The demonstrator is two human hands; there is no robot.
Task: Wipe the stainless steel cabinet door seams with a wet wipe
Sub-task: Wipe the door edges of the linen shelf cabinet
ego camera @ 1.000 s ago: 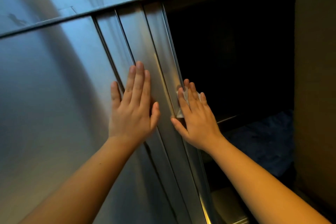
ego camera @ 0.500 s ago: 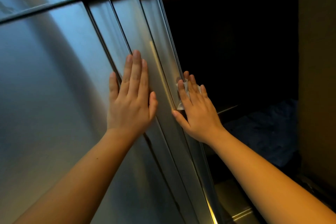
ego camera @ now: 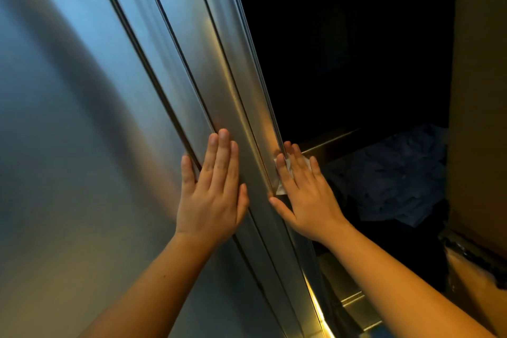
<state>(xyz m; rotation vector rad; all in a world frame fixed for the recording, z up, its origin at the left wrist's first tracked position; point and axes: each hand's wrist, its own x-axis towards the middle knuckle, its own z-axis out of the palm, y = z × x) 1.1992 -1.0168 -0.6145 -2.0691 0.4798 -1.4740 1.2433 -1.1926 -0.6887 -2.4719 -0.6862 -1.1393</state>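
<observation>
Straight fingers (ego camera: 297,162) of your right hand (ego camera: 304,195) press the wet wipe (ego camera: 280,189) onto the edge seam (ego camera: 274,129). Nothing grips it, so it may slip into the dark opening. Your left hand (ego camera: 214,195) rests flat, fingers extended, on the cabinet door (ego camera: 82,118).

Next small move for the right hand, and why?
Probably slide the right hand down the door edge seam, pressing the wet wipe flat: the wipe sits on that seam, more seam runs below, and the left hand braces the door.
</observation>
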